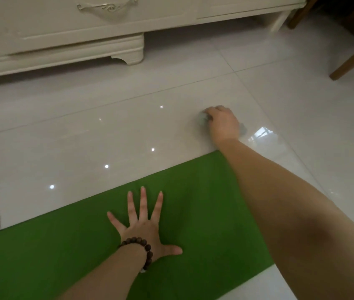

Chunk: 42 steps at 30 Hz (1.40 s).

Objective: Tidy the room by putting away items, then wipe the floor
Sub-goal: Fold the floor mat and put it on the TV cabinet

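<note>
The right hand presses a small pale cloth on the tiled floor, just beyond the green mat, probably wiping; the left hand lies flat with spread fingers on the mat, apparently for support

The right hand reaches out over the glossy pale tiled floor, its fingers curled round a small pale grey-green cloth pressed to the tile; the cloth is blurred and mostly hidden under the hand; the left hand lies flat with fingers spread on a bright green mat, a dark brown beaded bracelet round its wrist; a cream carved cabinet with an ornate drawer handle stands beyond; brown wooden chair legs show at upper right.
</note>
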Available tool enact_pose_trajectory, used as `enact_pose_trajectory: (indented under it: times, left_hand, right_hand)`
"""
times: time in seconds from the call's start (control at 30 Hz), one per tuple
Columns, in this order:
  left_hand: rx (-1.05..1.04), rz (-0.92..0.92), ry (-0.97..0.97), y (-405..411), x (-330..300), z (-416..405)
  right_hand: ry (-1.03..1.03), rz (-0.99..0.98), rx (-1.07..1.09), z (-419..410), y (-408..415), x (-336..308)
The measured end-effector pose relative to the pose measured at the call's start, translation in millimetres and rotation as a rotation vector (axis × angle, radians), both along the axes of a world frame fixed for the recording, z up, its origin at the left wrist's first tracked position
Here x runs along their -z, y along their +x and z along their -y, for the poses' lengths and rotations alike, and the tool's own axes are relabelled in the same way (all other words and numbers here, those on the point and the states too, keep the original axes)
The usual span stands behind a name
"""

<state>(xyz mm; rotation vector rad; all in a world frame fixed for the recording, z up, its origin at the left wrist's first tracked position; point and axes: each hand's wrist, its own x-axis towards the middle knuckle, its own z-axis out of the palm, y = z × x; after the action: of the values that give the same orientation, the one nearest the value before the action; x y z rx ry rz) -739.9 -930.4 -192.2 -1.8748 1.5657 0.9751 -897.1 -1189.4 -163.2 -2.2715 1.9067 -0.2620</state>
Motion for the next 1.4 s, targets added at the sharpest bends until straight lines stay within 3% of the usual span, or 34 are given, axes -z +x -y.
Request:
enact_pose_trajectory:
  times: [0.1,0.2,0.27,0.37,0.43,0.53,0.63,0.67,0.8,0.87,1.0,1.13,1.2,1.27,1.33,1.4]
  left_hand:
    - [0.003,-0.010,0.002,-1,-1,0]
    - [-0.002,-0.009,-0.022,-1,0,-3]
    - [-0.002,-0.014,-0.039,-1,0,-4]
    - [0.002,-0.019,-0.063,0,1,-2]
    - [0.011,-0.013,-0.069,2,3,-1]
    - [0.019,0.000,-0.072,3,7,-2]
    - [0.024,0.013,-0.096,3,9,-3]
    - [0.026,0.014,-0.102,3,8,-2]
    - [0.029,0.008,-0.160,2,8,-5]
    - [0.030,0.009,-0.202,2,9,-7]
    - [0.056,0.014,-0.354,0,12,-24]
    - [0.051,0.017,-0.520,-3,21,-110]
    - [0.074,-0.025,-0.454,-1,26,-148]
    - [0.089,-0.021,-0.429,0,28,-157]
    - [0.117,0.017,-0.437,1,24,-151]
    - [0.133,-0.001,-0.379,3,21,-152]
  right_hand:
    - [0.298,-0.210,-0.146,-2,9,11]
    - [0.182,-0.240,-0.112,-47,13,26]
    - [0.135,-0.195,-0.295,-95,17,35]
    - [0.213,-0.284,-0.574,-136,-10,47]
    - [0.205,-0.326,-0.408,-126,-51,54]
    - [0.266,-0.277,0.083,-112,-110,56]
    - [0.341,-0.200,0.364,-128,-101,54]
    - [0.338,-0.223,0.311,-145,-83,53]
    - [0.300,-0.268,-0.263,-252,-37,53]
    - [0.262,-0.284,-0.329,-277,-73,56]
    - [0.207,-0.309,0.006,-280,-153,54]
    - [0.213,-0.320,0.022,-279,-156,57]
    - [0.226,-0.319,0.109,-276,-161,55]
    - [0.231,-0.165,0.410,-273,-168,52]
    - [0.219,0.159,0.736,-268,-171,45]
    - [0.133,0.486,0.896,-266,-169,37]
